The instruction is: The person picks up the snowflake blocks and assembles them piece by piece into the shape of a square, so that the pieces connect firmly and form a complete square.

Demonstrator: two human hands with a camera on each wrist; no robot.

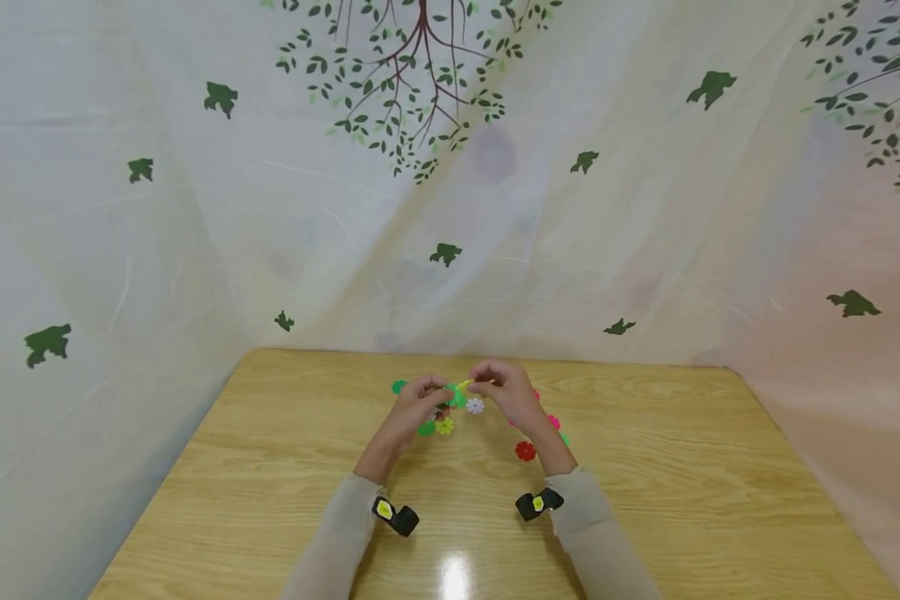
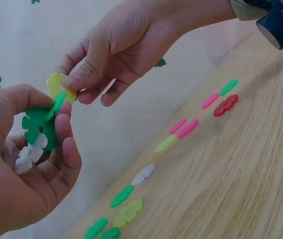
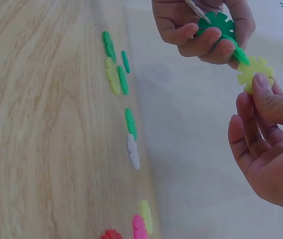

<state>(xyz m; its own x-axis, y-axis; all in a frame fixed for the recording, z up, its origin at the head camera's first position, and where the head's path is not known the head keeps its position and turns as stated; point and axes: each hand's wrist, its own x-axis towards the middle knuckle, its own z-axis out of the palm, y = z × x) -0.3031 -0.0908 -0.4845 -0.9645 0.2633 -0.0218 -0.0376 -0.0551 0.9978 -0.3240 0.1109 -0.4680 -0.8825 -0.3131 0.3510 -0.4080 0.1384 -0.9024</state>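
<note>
The left hand (image 2: pixel 29 191) has its grip round green flowers (image 2: pixel 33 123) and a white flower (image 2: pixel 29 156). The right hand (image 2: pixel 121 47) pinches a yellow flower (image 2: pixel 56 83) above the bench (image 1: pixel 667 475).

A pale wooden table (image 1: pixel 270 517) with visible grain and rounded far corners carries flower-shaped discs (image 3: pixel 131 124), lying flat towards its far side. On the left are several green discs (image 2: pixel 122 196), a yellow disc (image 1: pixel 445 426) and a white disc (image 1: pixel 476 406). Further right lie pink discs (image 2: pixel 188 128), another yellow disc (image 2: pixel 166 144), one green disc (image 2: pixel 228 87) and a red disc (image 1: pixel 525 451), the nearest of them all.
</note>
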